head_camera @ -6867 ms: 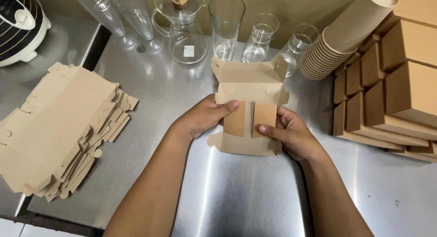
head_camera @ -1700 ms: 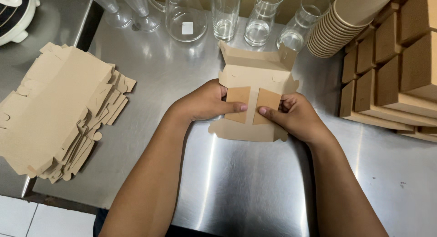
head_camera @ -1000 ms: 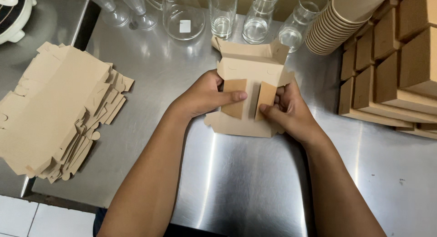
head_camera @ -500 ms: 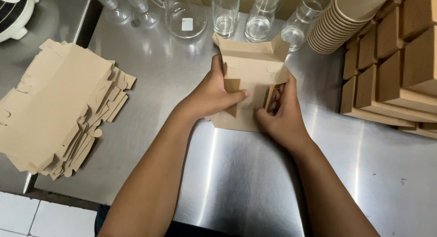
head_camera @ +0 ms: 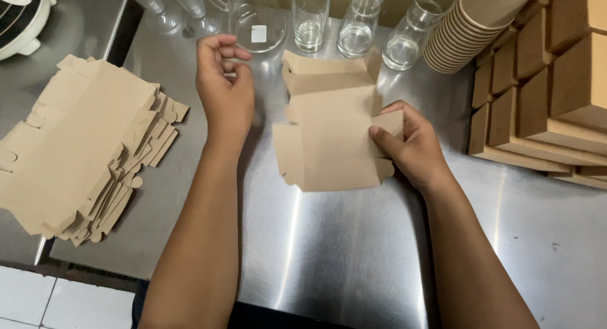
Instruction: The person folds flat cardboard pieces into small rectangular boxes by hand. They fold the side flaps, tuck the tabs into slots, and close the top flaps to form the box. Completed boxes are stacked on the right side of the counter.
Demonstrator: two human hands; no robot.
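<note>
Cardboard box blank [head_camera: 332,136] lies mid-surface [head_camera: 354,253], right hand [head_camera: 414,146] at its 3 o'clock pinching a side flap. Left hand [head_camera: 224,92] at its 9 o'clock, released and loosely curled; half a second ago it pressed the blank. Glasses [head_camera: 357,29] at 12 o'clock.

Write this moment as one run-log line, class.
left hand: lifted, empty | right hand: fingers grip side flap of kraft box | box on steel table | flat blanks left
</note>
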